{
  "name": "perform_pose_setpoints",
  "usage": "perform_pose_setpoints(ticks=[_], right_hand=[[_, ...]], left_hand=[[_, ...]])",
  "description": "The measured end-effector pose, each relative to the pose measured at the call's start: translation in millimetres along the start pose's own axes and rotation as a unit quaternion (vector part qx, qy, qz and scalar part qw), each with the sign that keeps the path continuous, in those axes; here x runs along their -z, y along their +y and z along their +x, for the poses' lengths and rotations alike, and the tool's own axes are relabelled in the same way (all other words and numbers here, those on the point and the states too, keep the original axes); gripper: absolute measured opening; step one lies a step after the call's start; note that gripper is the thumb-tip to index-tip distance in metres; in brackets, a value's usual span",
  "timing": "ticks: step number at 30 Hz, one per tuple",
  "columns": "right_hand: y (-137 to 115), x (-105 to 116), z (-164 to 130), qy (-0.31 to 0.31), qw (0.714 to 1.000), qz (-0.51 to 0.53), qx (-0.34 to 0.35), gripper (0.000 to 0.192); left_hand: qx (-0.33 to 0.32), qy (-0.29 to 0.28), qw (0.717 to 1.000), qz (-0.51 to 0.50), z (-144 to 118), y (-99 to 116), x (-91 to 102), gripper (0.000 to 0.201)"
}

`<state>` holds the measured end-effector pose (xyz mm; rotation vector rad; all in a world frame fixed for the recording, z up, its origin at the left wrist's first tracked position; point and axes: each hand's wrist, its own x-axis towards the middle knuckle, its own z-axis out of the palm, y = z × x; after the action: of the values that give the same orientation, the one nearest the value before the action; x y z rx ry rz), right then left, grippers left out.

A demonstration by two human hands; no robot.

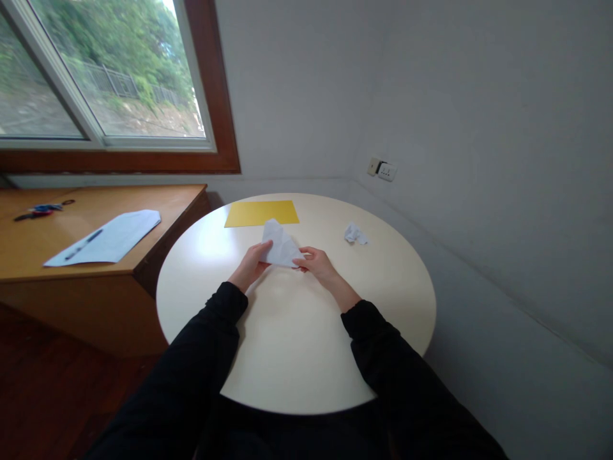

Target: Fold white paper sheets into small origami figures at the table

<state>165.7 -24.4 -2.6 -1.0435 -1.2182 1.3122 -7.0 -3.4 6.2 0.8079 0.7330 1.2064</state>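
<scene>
A folded piece of white paper (280,246) with a pointed shape is held just above the round cream table (297,345). My left hand (251,263) grips its left edge and my right hand (317,262) pinches its right corner. Both arms wear black sleeves. Just behind the folded paper, a yellow sheet (262,213) lies flat on the table.
A crumpled white paper scrap (355,234) lies on the table to the right. A wooden desk (96,281) at left carries a white sheet with a pen (106,239) and scissors (41,209). A window is above it. Grey walls close in behind and right, with a wall socket (382,169).
</scene>
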Motion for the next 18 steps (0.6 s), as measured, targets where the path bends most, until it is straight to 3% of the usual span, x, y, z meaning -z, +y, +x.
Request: perform_pose_setpoints(ticks=[8,14,18], right_hand=[[3,-12,0,0.076,0.996,0.054,0.008,0.030],[5,-22,1,0.106,0.990,0.095,0.015,0.030],[8,-25,1,0.129,0.986,0.103,0.022,0.029]], left_hand=[[0.026,-0.106,0.983,-0.145,-9,7,-8.0,0.029],[-0.006,-0.135,0.981,-0.140,-10,3,-7.8,0.029],[-0.025,-0.122,0.990,-0.071,-9,-8,-9.9,0.028]])
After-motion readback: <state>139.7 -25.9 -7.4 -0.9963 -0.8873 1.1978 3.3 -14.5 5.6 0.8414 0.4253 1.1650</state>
